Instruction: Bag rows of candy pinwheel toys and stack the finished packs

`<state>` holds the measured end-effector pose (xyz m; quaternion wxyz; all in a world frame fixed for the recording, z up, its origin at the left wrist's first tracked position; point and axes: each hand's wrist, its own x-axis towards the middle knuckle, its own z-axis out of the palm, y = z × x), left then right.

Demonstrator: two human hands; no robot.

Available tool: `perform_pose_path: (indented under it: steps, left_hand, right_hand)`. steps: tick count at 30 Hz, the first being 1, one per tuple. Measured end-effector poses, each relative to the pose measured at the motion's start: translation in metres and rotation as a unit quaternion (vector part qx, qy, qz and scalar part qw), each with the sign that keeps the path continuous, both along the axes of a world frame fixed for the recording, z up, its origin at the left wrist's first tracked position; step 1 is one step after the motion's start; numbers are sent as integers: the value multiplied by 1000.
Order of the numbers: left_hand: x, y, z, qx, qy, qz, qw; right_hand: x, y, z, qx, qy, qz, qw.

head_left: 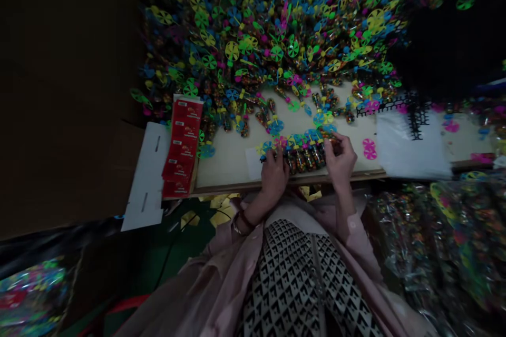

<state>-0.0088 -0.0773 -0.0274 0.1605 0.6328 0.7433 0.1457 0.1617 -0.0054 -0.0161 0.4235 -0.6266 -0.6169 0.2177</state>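
A row of small clear bottles (303,160), filled with colourful candy and topped with toy fans, lies side by side at the table's front edge. My left hand (274,172) is closed over the left end of this row, its fingertips on the end bottles. At the other end, my right hand (342,162) pinches another candy bottle (331,136) between thumb and fingers. Black plastic shows at the left end of the row, partly hidden by my left fingers. A white sheet (253,163) lies partly under my left hand.
A big heap of fan-topped candy bottles (276,37) covers the back. Red printed cards (182,142) are stacked left, beside white card (146,174). Right are clear plastic bags (411,145), black plastic strips (416,116) and a pink fan (369,149). Packed bags (443,242) stand lower right.
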Motion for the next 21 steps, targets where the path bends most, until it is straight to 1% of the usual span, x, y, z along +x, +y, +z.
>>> perform_pose_path:
  steps: [3, 5, 9, 12, 14, 16, 19, 21]
  left_hand:
    - [3, -6, -3, 9, -1, -7, 1000]
    - [4, -8, -4, 6, 3, -12, 1000]
    - [6, -7, -3, -19, -3, -4, 1000]
    - [0, -12, 0, 6, -72, -8, 997]
    - [-13, -19, 4, 47, -144, -11, 988]
    - [-33, -26, 9, 94, -203, 17, 975]
    - [-67, -30, 14, 145, -240, 78, 957]
    - [-86, -28, 13, 160, -241, 89, 953]
  right_hand:
    - [0, -27, 1, 16, 51, -40, 998]
    - [-4, -40, 0, 34, 68, -48, 996]
    - [-14, -56, -3, 40, 70, -17, 997]
    - [-20, -62, -4, 54, 55, 5, 997]
    - [-26, -65, -4, 80, 28, 23, 996]
    - [-35, -68, -4, 114, -6, 62, 991]
    - [-54, -70, -8, 152, -74, 152, 974]
    - [-66, -69, -13, 155, -140, 196, 958]
